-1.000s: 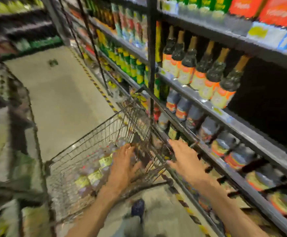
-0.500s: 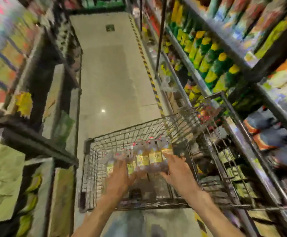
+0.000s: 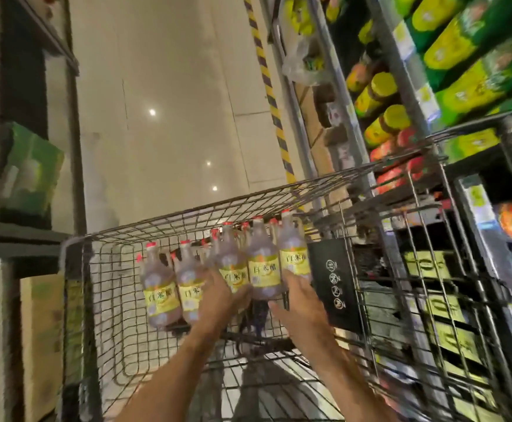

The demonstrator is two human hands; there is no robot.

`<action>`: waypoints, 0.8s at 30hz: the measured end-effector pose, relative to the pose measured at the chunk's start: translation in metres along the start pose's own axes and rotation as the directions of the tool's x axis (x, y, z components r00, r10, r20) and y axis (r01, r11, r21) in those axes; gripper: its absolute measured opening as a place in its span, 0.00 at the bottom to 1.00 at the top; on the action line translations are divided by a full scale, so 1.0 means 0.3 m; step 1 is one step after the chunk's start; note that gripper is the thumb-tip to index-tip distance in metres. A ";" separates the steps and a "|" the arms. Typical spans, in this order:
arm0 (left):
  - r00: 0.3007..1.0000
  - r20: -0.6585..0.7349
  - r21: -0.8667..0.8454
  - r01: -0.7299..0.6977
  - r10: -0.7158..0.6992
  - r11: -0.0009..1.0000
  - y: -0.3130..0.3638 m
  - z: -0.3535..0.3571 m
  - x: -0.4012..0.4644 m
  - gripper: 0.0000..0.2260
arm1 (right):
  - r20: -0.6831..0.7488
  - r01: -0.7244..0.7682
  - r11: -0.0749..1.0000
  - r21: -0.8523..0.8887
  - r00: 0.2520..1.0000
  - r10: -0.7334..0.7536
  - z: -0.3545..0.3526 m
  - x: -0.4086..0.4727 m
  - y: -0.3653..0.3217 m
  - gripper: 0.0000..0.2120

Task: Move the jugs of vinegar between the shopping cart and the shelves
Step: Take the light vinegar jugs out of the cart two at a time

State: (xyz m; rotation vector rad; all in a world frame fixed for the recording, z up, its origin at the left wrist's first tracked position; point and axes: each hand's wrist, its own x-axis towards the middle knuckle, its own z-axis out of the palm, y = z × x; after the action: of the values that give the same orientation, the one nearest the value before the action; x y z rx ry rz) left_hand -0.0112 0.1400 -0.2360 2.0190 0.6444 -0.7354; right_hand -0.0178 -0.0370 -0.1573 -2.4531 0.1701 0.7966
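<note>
Several vinegar jugs (image 3: 264, 269) with red caps and yellow labels stand packed together in the wire shopping cart (image 3: 187, 213). My left hand (image 3: 218, 296) reaches into the cart and grips the lower part of a middle jug (image 3: 232, 263), thumb to the right. My right hand (image 3: 302, 306) is beside it with fingers stretched out, the fingertips touching the rightmost jug (image 3: 291, 257). The jugs' bases are partly hidden by my hands.
Store shelves (image 3: 407, 95) with green and yellow packs and jars run close along the cart's right side. A black sign plate (image 3: 331, 284) hangs inside the cart's right wall. On the left stands another shelf unit (image 3: 14, 236) with a green box (image 3: 32, 169). The aisle floor (image 3: 163, 102) stretches ahead.
The view swung from the right-hand shelves down onto the cart. Both hands moved from the cart's rim area to the jugs, and the left hand closed on one.
</note>
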 end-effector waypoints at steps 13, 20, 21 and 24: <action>0.981 -0.134 -0.177 0.116 -0.141 0.977 -0.019 -0.005 0.046 0.29 | 0.049 -0.185 0.982 0.037 0.982 0.183 0.164 0.263 0.120 0.30; 0.965 -0.213 -0.260 0.093 -0.151 0.961 -0.138 -0.076 -0.082 0.34 | -0.109 -0.353 0.934 -0.051 0.932 0.346 0.284 0.318 -0.018 0.42; 0.964 -0.217 -0.263 0.093 -0.153 0.960 -0.160 -0.079 -0.086 0.33 | -0.113 -0.380 0.922 -0.067 0.922 0.372 0.304 0.333 -0.018 0.44; 0.967 -0.209 -0.243 0.096 -0.149 0.965 -0.219 -0.087 -0.099 0.32 | -0.035 -0.457 0.887 0.066 0.888 0.459 0.363 0.375 -0.018 0.51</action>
State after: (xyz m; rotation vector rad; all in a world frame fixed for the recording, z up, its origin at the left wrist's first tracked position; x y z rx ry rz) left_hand -0.0696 0.1897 -0.2397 1.8726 0.9511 -0.4793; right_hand 0.0207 0.0316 -0.2928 -2.4070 0.8066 0.9073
